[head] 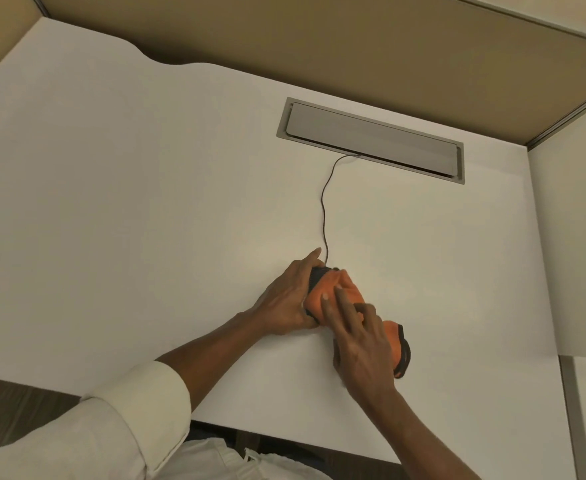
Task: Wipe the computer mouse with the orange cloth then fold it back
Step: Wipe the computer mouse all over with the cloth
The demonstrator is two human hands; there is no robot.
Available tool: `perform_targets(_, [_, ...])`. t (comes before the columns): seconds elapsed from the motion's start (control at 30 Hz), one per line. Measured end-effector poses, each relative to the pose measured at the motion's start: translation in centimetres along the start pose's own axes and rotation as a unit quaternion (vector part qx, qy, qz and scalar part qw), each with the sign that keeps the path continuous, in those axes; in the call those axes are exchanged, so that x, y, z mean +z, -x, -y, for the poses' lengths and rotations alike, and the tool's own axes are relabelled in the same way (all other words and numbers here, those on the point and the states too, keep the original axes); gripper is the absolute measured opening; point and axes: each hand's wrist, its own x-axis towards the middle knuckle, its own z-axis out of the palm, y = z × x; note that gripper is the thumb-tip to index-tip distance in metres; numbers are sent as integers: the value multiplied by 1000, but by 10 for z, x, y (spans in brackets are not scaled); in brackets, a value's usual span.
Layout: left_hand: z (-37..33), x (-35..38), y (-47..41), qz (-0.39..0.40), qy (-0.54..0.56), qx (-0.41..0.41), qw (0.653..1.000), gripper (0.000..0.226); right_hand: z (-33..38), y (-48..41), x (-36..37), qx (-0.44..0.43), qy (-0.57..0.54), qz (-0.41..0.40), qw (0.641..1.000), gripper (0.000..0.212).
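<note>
Wiping step in hand, fold not yet begun; tabletop (pixel 146 202) carries all, work toward 5 o'clock of its centre; next move, I judge: rub cloth over remaining sides, then lift it off for folding. Left hand (pixel 291 299) at mouse's 9 o'clock, grips its flank, forefinger stretched toward 12; right hand (pixel 360 344) from 5 o'clock, two fingers straight, presses cloth (pixel 329 285) draped over mouse (pixel 317 277); cord (pixel 323 209) leads to 12.

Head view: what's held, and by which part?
Left hand grips the mouse by its left side. Right hand holds nothing; straight fingers press orange cloth onto it.
</note>
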Motion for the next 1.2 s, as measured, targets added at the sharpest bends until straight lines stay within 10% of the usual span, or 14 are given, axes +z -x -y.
perform_targets(0.47, [-1,2,-3,4,-26,-4,1000,145,-1,-66,-16,70,4,95,993,46])
perform_targets(0.73, [-2,0,-1,4,10,1,1000,146,3,-4,-16,-11,45,70,996,78])
perform_targets(1.2, [1,1,-3,-2,-30,27,999,143,10,-50,-19,38,20,90,995,54])
